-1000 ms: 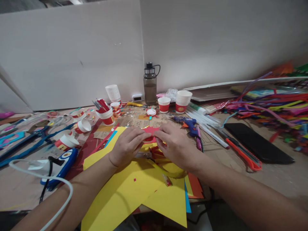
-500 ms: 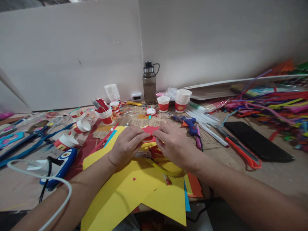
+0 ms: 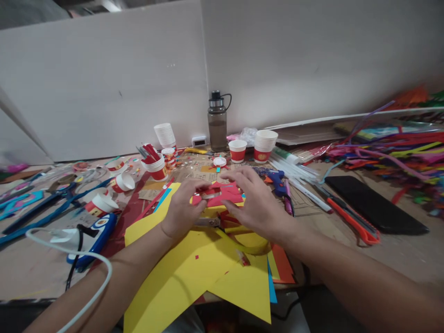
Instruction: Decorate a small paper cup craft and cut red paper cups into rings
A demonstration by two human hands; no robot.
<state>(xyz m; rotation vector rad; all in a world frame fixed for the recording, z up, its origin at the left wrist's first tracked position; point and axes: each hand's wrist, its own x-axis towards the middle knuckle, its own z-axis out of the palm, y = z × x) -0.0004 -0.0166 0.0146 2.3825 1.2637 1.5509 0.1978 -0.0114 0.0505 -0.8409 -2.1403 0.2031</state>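
Observation:
A cut piece of red paper (image 3: 229, 193) lies in front of me, with a small pale strip showing in its opening. My left hand (image 3: 183, 203) is at its left edge, thumb and fingertips apart around that edge. On the other side, my right hand (image 3: 255, 196) is spread, its thumb near the paper's lower right and its fingers raised above. Below both hands, yellow-handled scissors (image 3: 255, 249) rest on yellow paper sheets (image 3: 180, 268); their blades are partly hidden by paper and shadow.
A glue gun (image 3: 277, 181), an orange cutter (image 3: 354, 222) and a black phone (image 3: 373, 203) lie to the right, near many pipe cleaners (image 3: 391, 157). Paper cups (image 3: 265, 147) and a bottle (image 3: 217, 125) stand behind. A white cable (image 3: 107, 277) crosses my left forearm.
My hands have moved apart and their fingers have opened, uncovering more of the red paper that was pinched between them. The view has shifted slightly.

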